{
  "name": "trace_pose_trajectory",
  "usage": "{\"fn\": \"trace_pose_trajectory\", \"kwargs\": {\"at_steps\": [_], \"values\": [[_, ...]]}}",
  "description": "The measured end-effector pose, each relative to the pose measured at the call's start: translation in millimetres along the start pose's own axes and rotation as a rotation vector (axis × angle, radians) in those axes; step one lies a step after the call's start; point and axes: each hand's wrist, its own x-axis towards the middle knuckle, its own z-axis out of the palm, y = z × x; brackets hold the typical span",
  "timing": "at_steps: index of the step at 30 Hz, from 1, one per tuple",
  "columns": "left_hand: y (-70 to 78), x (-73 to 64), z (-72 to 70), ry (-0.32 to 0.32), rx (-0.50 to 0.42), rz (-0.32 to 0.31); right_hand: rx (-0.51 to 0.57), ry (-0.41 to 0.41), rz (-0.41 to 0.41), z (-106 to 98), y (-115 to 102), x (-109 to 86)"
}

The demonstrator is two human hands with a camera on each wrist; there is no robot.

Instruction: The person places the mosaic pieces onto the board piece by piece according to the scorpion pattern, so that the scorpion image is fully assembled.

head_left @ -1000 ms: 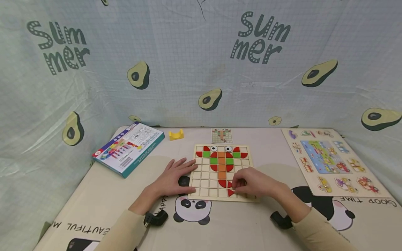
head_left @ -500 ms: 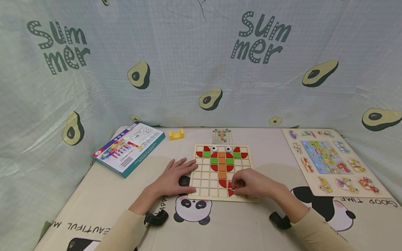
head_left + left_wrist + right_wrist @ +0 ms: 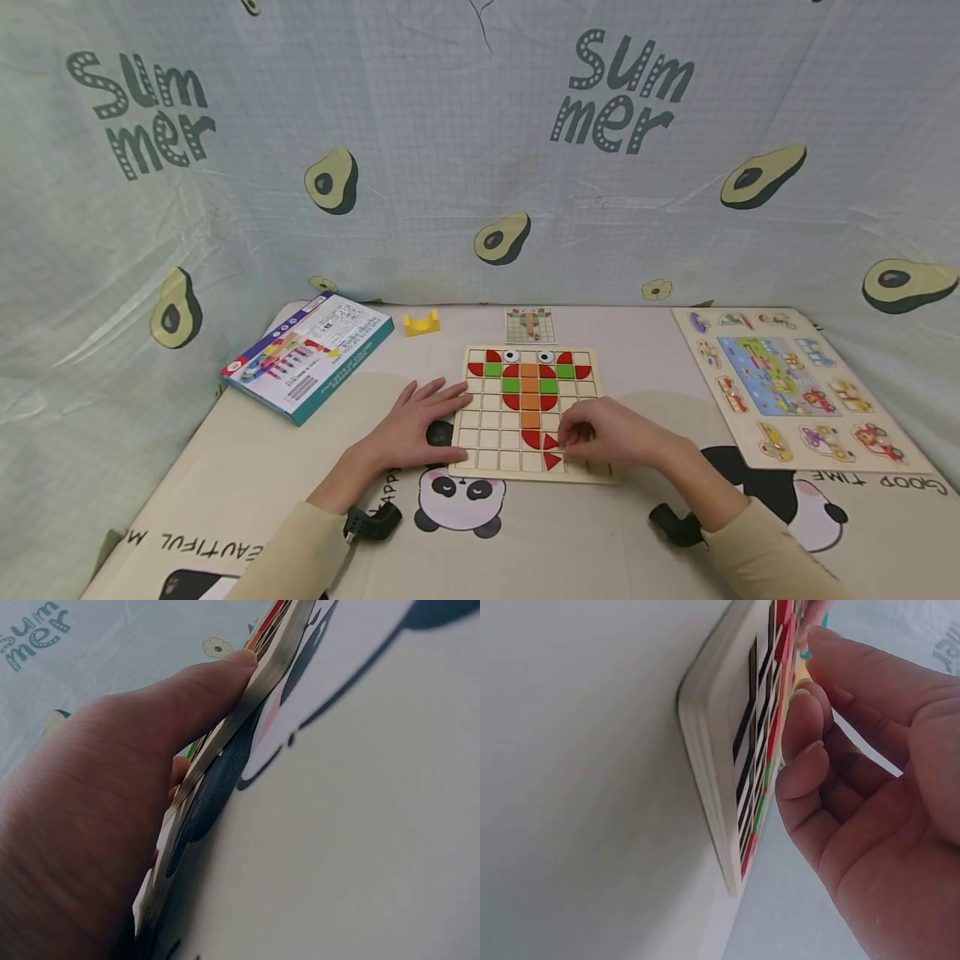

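Observation:
A wooden grid board lies flat in the middle of the table. On it, orange squares, green squares, rounded red pieces and two eye tiles form a figure. Two red triangles sit in neighbouring cells near its bottom edge. My left hand rests along the board's left edge with fingers and thumb spread; in the left wrist view the thumb lies on the rim. My right hand hovers just right of the triangles, fingers bent, with a gap between thumb and index finger and nothing between them.
A small pattern card lies behind the board. Farther left are a yellow curved block and a flat printed box. A wooden picture puzzle lies to the right. A fabric wall closes off the table's back.
My right hand's fingertips have drawn slightly to the right, off the red triangles, which now show more fully. The left hand has stayed in place on the board's edge.

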Motion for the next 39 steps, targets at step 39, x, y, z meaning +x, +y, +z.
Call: {"fn": "trace_pose_trajectory", "kwargs": {"at_steps": [39], "values": [[-2.6, -4.1, 2.1, 0.051, -0.035, -0.021, 0.168, 0.225, 0.065, -38.9, 52.8, -55.4]]}}
